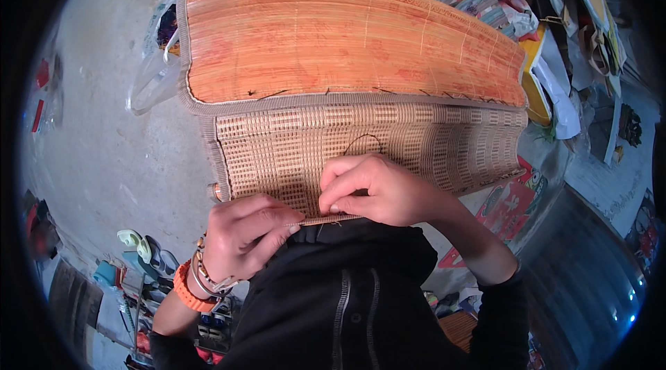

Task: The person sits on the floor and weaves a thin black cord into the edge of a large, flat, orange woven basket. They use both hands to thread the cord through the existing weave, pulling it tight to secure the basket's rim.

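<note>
A bamboo mat (333, 37) spreads across my lap, its smooth orange face on the far part. Its nearer part shows the woven tan backing (267, 144), with a grey-brown cloth binding (277, 102) between the two. My left hand (253, 231) pinches the mat's near edge, thumb on top. Beside it my right hand (378, 189) is closed in a pinch at the same edge; what lies between its fingertips is too small to make out. A thin dark thread (365, 136) loops over the backing behind my right hand. Short dark thread ends show along the binding.
Clear plastic bags (156, 78) lie on the concrete floor (104, 134) at left. Papers and a yellow container (534, 78) crowd the far right. A red printed sheet (496, 217) lies right of my lap. Shoes (142, 248) and a rack stand at lower left.
</note>
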Motion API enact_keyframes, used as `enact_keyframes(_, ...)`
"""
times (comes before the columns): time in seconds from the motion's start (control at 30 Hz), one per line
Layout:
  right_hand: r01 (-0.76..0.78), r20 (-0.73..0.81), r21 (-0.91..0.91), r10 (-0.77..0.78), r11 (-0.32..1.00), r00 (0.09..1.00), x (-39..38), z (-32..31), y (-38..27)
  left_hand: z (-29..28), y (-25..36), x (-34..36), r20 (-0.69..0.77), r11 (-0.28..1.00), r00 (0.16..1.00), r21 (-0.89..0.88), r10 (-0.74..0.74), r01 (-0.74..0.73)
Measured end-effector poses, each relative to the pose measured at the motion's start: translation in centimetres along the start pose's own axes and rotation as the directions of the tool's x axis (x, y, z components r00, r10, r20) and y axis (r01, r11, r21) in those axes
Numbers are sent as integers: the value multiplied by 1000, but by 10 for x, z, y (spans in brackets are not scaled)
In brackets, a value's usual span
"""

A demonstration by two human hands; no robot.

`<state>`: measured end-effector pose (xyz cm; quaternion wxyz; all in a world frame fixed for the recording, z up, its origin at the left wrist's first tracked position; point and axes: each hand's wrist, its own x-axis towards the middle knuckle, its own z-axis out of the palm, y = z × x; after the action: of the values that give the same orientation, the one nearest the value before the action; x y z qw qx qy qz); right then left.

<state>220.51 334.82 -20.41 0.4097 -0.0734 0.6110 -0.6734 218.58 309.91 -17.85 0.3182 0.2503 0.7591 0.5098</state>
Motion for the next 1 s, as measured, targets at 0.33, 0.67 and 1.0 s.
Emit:
enact_keyframes(0.33,-65,-117,53,71,996,991,4,3,-12,0,0,5,-35,944,972,-250,-233,217)
enact_keyframes(0.67,87,-261,-780,-448,620,855,-23,32,-28,0,-7,11,10,791,902,-477,-431,383)
enact_keyframes(1.0,147,-566,-341,-328,928,756,-43,47,-42,0,-14,15,26,743,891,-542,-452,393)
